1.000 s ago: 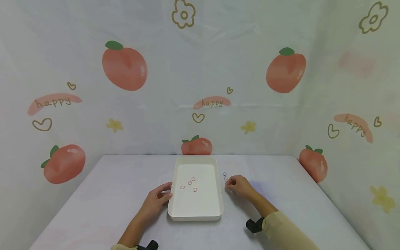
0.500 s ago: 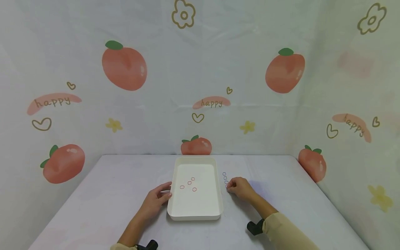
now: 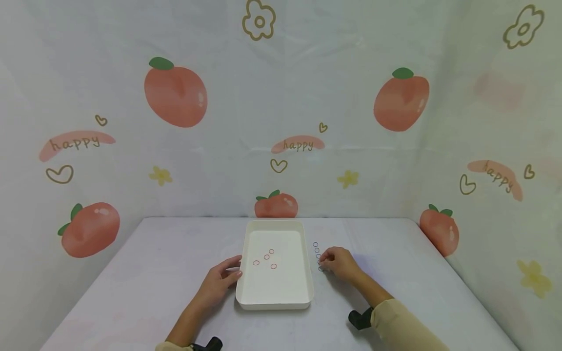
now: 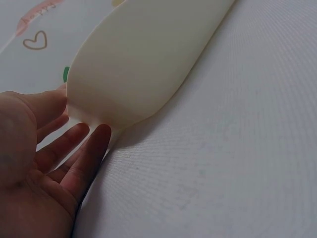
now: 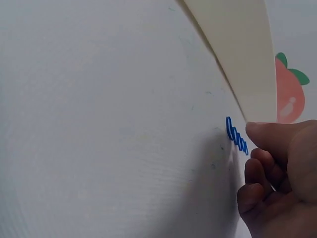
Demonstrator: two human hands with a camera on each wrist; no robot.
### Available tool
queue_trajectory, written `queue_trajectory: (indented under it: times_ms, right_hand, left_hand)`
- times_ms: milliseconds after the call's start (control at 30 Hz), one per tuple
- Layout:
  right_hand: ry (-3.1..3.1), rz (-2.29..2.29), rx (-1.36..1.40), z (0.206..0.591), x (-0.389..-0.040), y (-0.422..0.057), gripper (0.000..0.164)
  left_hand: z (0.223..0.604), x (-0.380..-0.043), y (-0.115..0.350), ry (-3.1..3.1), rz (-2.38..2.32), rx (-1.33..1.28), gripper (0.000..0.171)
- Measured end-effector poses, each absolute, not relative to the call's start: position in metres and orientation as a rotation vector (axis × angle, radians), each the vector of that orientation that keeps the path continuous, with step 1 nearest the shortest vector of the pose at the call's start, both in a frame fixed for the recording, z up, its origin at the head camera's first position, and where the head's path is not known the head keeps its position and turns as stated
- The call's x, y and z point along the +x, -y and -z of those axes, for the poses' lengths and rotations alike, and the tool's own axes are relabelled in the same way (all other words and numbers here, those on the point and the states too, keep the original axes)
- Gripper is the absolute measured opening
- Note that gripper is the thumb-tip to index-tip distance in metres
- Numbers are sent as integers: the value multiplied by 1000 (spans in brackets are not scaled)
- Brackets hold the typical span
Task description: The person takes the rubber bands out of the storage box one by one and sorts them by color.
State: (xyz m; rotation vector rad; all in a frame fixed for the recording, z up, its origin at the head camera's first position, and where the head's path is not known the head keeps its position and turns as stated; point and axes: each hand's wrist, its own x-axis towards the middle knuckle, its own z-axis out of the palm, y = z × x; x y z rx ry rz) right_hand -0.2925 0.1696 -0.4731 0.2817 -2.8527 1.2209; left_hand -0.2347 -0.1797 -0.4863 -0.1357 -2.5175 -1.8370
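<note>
tray (image 3: 275, 292) flat on surface (image 3: 175, 258), four red rings (image 3: 274, 268) inside | left hand (image 3: 214, 284) spread, grip loose, fingers against tray's left side | right hand (image 3: 340, 264) knuckles up, fingers curled, thumb out just beside blue rings (image 5: 228, 128) rowed right of tray; can't tell from here if grip holds one

The tray (image 3: 281, 292) sits on the counter (image 3: 145, 292), the backdrop (image 3: 228, 170) behind. Four loose rings (image 3: 271, 249) lie in the tray's left half. The left hand (image 3: 215, 284) is at its left wall. Right of the tray, a row of rings (image 5: 229, 127) runs front to back, the right hand (image 3: 339, 263) just right of its nearer part.
</note>
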Motion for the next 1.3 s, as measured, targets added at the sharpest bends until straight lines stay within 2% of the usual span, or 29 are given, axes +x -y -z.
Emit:
queue_trajectory:
  times_ms: [667,1300]
  right_hand:
    - [2751,-1338,246,437,-308,-149,6]
    - [2672,-1563,336,422,-325,-93,25]
  left_hand:
    - [486,-235,179,2531,1824,-133,45]
    - [486,-236,181,2505,1854,-130,45]
